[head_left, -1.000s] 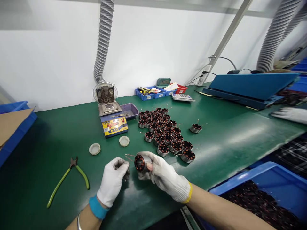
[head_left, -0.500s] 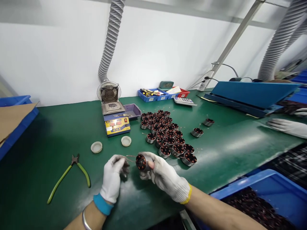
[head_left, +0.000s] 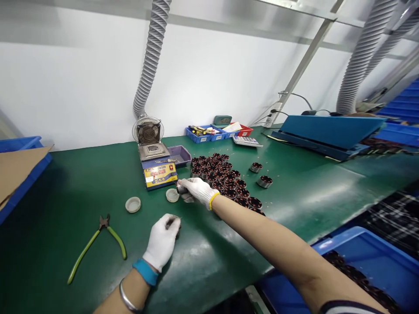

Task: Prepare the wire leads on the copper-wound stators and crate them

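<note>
Head view, one bench, green mat.

Right hand: arm stretched forward across the bench. Grip clamped on a stator; only its grey metal end shows past the gloved fingers. The stator is held just above the mat, just beside a white cap and directly in front of the solder pot.

Left hand: resting on the mat near the front edge, well apart from the right. Grip drawn together, fingers curled in. A dark bit shows at the fingertips, too small to identify; whether it is pinched I cannot tell.

Around:
- A second white cap lies left of the first.
- Green-handled pliers lie flat, left of the left hand.
- A cluster of stators stands just right of the right wrist, and the forearm passes over its near edge.
- Two loose stators stand right of the cluster.
- A purple tray sits beside the pot, a small fan behind it under a ribbed hose.
- Small parts bins and a calculator are at the back.
- A blue crate of dark parts is at lower right.
- Cardboard lies at far left.

Nothing stands between the held stator and the pot.
</note>
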`<action>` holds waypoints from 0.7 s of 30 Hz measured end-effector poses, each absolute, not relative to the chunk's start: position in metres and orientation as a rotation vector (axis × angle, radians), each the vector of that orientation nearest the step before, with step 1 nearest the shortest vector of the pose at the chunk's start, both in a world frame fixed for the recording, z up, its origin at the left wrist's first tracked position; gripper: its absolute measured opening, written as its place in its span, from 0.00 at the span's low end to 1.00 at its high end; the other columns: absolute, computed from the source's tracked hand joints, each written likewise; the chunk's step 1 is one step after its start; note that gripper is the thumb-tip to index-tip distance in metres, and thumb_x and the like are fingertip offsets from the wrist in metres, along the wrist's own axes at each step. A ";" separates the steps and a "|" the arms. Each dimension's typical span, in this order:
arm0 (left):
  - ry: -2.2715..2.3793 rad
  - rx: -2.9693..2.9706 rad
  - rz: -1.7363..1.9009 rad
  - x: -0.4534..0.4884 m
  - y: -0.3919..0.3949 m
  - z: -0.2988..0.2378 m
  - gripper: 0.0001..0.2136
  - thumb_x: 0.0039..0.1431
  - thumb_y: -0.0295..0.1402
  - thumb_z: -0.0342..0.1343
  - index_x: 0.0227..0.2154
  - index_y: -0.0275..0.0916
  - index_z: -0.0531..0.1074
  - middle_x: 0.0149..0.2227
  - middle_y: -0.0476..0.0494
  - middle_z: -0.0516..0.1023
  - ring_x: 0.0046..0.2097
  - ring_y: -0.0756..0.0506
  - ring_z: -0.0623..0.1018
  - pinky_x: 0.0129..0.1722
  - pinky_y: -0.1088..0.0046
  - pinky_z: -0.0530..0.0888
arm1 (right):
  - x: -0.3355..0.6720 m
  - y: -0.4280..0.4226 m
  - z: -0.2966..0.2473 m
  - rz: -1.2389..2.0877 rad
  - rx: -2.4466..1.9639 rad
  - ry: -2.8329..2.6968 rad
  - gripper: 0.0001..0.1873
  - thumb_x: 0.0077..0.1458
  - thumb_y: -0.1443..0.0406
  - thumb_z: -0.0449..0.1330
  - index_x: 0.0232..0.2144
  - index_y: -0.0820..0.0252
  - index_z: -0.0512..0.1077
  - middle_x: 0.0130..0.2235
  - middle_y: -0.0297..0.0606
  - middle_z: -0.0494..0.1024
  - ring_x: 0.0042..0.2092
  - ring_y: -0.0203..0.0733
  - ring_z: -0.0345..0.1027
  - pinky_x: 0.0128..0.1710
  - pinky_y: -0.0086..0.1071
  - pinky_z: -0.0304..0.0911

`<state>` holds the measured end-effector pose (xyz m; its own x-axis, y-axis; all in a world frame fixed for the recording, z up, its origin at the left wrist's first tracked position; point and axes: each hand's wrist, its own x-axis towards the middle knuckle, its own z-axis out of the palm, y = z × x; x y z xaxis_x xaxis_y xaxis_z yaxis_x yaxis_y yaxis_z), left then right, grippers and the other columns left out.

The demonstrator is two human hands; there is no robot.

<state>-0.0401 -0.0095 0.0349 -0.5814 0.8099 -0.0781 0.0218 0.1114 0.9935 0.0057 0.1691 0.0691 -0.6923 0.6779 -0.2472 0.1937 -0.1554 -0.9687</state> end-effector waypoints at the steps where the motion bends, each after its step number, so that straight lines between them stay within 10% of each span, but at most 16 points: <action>1: 1.748 0.830 1.526 -0.040 -0.009 0.034 0.13 0.52 0.43 0.55 0.27 0.37 0.72 0.25 0.47 0.73 0.27 0.48 0.71 0.26 0.73 0.65 | 0.005 0.170 0.066 1.882 -1.004 -1.797 0.18 0.44 0.51 0.66 0.23 0.59 0.68 0.18 0.34 0.68 0.19 0.32 0.56 0.17 0.28 0.55; 11: 1.800 0.918 1.476 -0.041 -0.007 0.033 0.12 0.53 0.43 0.54 0.30 0.38 0.73 0.30 0.43 0.77 0.33 0.43 0.74 0.36 0.68 0.70 | 0.006 0.169 0.077 1.528 -0.999 -2.066 0.16 0.52 0.53 0.61 0.35 0.60 0.74 0.32 0.40 0.78 0.31 0.40 0.71 0.34 0.33 0.68; 21: 1.823 0.973 1.435 -0.040 -0.008 0.030 0.11 0.55 0.41 0.54 0.31 0.38 0.74 0.33 0.42 0.79 0.36 0.41 0.76 0.39 0.67 0.72 | 0.010 0.154 0.083 0.048 -0.841 -2.857 0.26 0.56 0.60 0.55 0.58 0.49 0.62 0.53 0.43 0.66 0.46 0.49 0.68 0.42 0.37 0.63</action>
<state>-0.0402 -0.0078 0.0303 -0.5399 0.8414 -0.0253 0.1733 0.1405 0.9748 0.0097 0.1544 0.0833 -0.8282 0.5408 0.1469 0.5356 0.8410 -0.0764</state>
